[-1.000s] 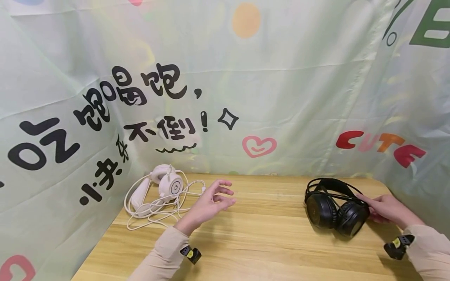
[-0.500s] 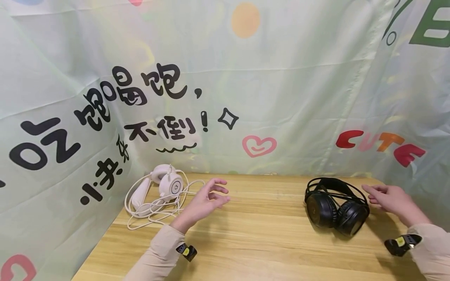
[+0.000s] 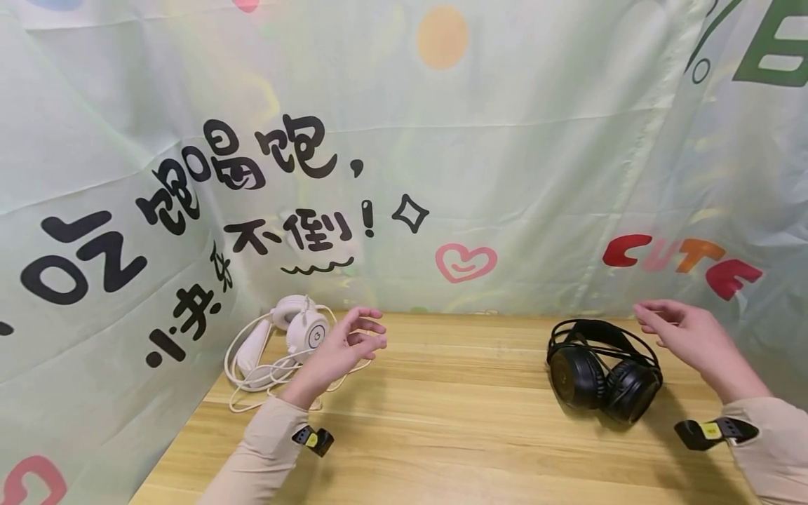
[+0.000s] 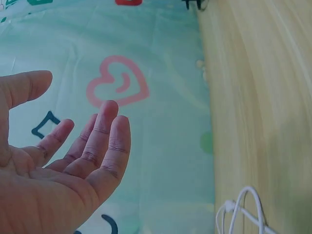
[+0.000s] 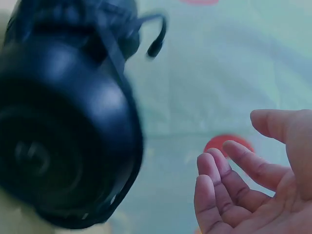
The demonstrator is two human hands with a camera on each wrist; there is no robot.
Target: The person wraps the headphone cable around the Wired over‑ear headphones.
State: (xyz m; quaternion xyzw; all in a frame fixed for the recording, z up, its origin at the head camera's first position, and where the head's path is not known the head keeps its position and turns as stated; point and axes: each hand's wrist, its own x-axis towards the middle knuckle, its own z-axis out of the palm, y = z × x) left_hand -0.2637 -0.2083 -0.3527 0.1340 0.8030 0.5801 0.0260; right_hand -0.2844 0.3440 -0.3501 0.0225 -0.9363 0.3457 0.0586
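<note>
Both hands hang empty, fingers loose: the left hand (image 3: 344,351) beside the white headset (image 3: 297,335) at the tabletop's (image 3: 467,421) back-left corner, the right hand (image 3: 688,340) above the black headphones (image 3: 602,375) near the right edge. Either could snag a cord or nudge them off.

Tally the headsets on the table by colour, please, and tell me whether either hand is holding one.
White headset, with its cable loose beside it: 1
Black headset: 1
Total: 2 headsets on the wooden table
Held: 0. The left hand and the right hand are both open, above the table, touching neither.
</note>
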